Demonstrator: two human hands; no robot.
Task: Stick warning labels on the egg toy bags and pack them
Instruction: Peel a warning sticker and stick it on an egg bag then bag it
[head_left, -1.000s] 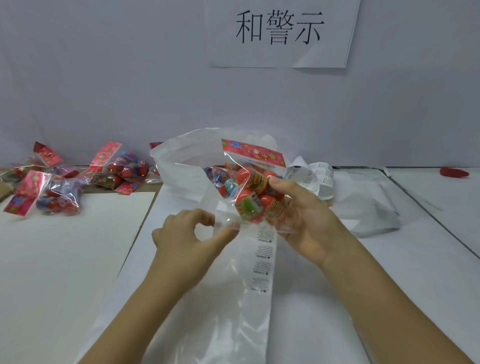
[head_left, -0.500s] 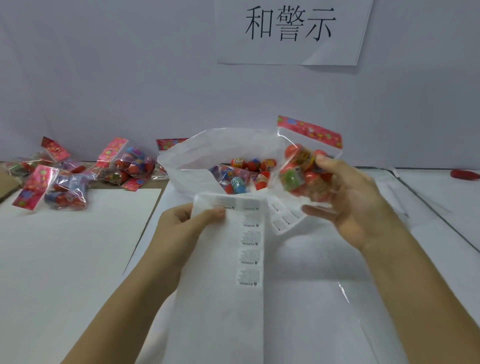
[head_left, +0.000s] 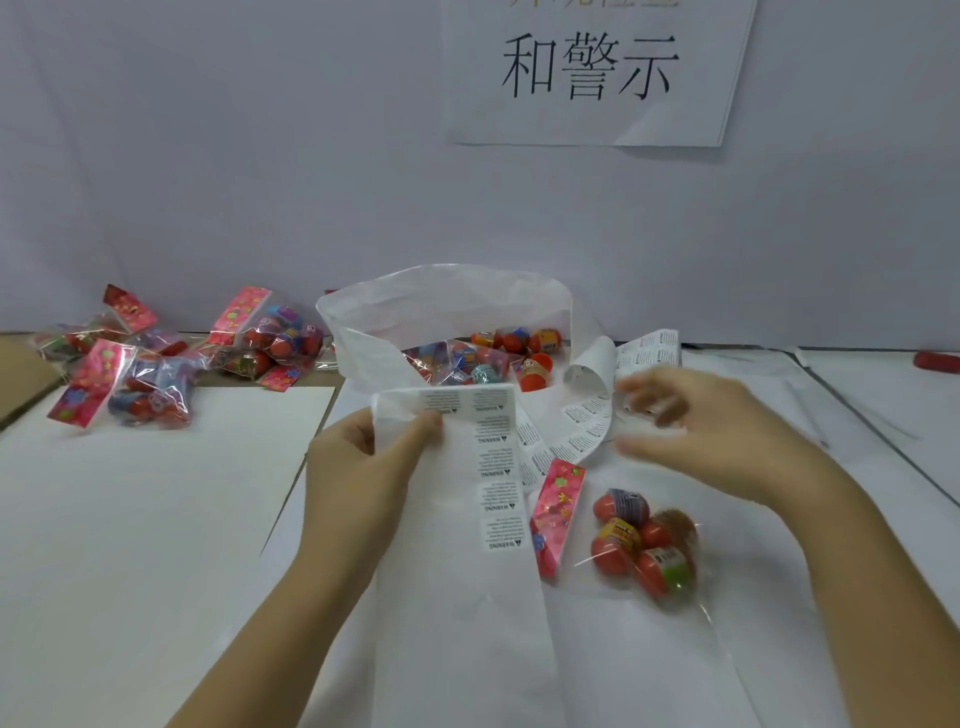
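While the left hand (head_left: 363, 462) pinches the top of the smooth white label strip (head_left: 493, 467), the right hand (head_left: 711, 431) hangs right of the strip, fingers spread, empty, blurred. The crinkly clear egg toy bag (head_left: 639, 545) of round eggs lies beside the strip; the translucent sack (head_left: 441, 306) behind it half-hides more.

- The paper sign (head_left: 592, 119) on the wall (head_left: 260, 156) reads "和警示" in big black characters; the line above is cut off.
- The label strip (head_left: 496, 467) pinched in my left hand (head_left: 358, 467) repeats "WARNING", upside down to me; its finer print is illegible.
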